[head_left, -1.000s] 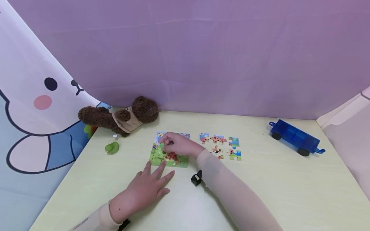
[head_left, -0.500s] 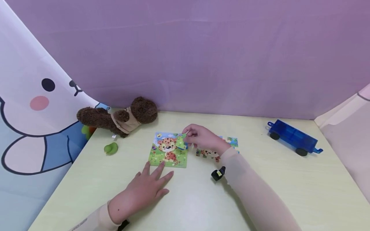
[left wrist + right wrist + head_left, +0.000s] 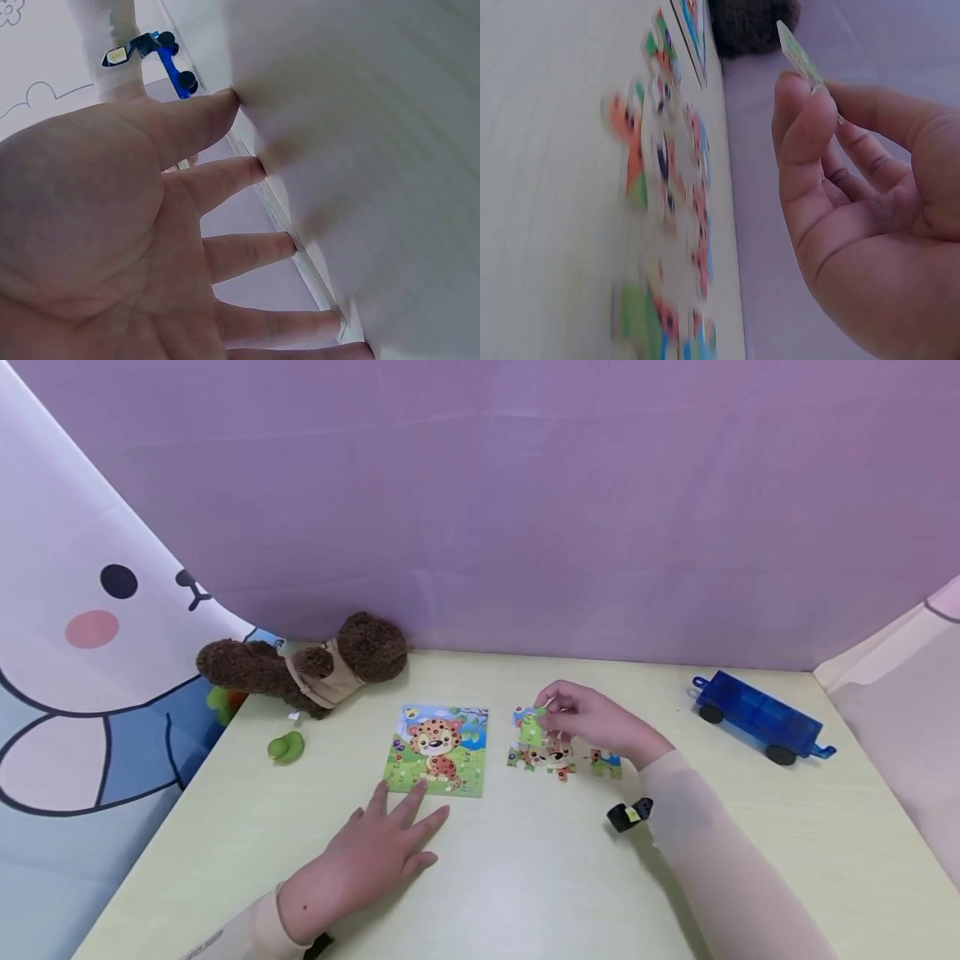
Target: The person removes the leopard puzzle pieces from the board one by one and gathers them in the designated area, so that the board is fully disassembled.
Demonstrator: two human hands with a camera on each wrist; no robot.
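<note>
Between thumb and fingertips my right hand (image 3: 588,718) pinches a green puzzle piece (image 3: 531,728), held up over the loose puzzle pieces (image 3: 607,763). In the right wrist view that puzzle piece (image 3: 799,54) is tilted, seen nearly edge-on. To the left lies a square picture board (image 3: 467,768) with a spotted leopard cub on it. My left hand (image 3: 371,852) rests with spread fingers on the table, two fingertips at the board's near edge. The left wrist view shows the straight fingers (image 3: 251,251) of that hand touching the tabletop.
A brown plush toy (image 3: 326,664) lies at the back left, with a small green toy (image 3: 287,747) in front of it. At the right stands a blue toy wagon (image 3: 761,714). A purple cloth (image 3: 525,510) hangs behind the table (image 3: 712,827).
My right hand has moved from over the picture board to the right, over the loose pieces, carrying the green puzzle piece. The leopard picture is uncovered. My left hand stays in place.
</note>
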